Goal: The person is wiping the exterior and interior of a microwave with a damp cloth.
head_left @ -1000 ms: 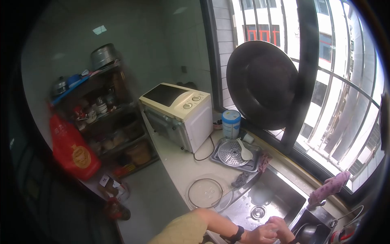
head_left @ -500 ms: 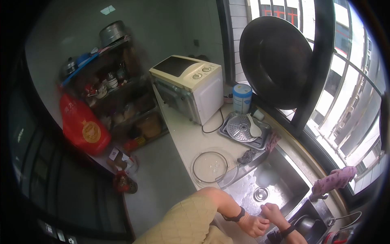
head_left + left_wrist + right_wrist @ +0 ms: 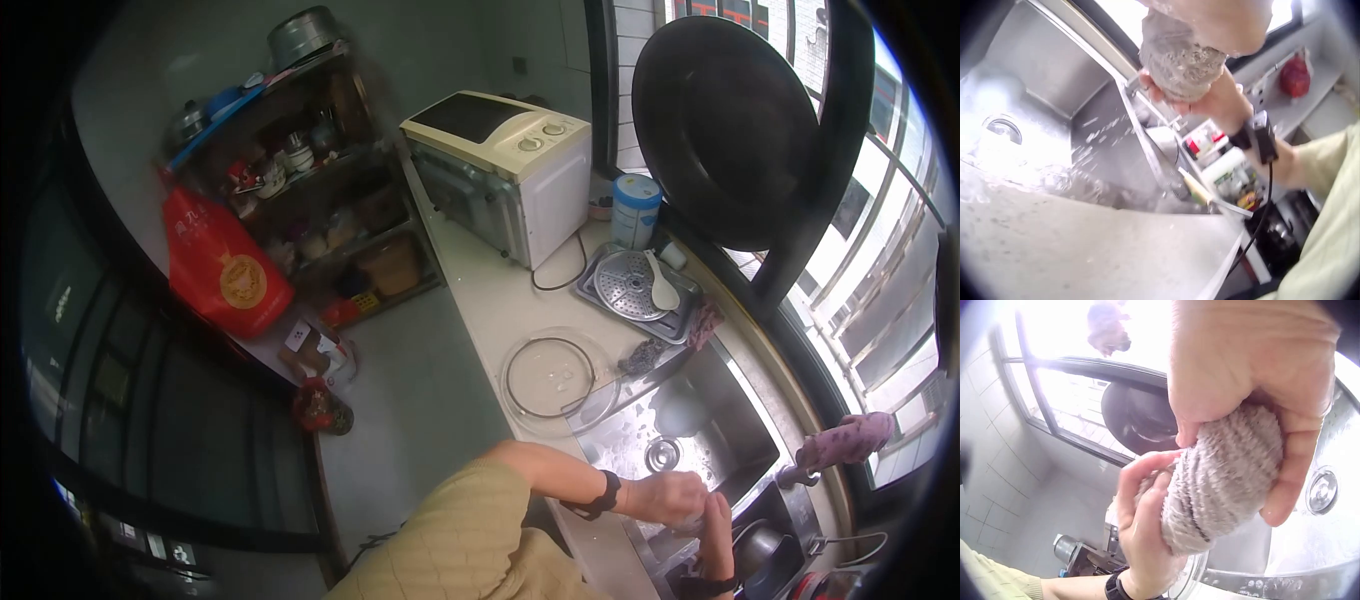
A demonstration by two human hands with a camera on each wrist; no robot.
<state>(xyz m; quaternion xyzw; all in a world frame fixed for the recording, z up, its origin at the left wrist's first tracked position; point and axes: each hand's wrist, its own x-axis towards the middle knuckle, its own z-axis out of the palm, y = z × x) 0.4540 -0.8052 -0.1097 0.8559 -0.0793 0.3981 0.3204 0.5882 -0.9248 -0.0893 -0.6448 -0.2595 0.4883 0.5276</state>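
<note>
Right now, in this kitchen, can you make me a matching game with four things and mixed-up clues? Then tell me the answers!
Things:
1. bunched, knobbly grey cloth
2. big round black pan
3. white spoon-shaped paddle
4. large red bag

Clues:
A. lying on a round silver metal plate with holes
B. marked with a round gold emblem
C. held in the left grip and right grip
D. covering part of the dark-framed window

Right pairs: 1-C, 2-D, 3-A, 4-B

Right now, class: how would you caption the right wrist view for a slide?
Left hand and right hand grip a bunched cloth by the sink.
</note>
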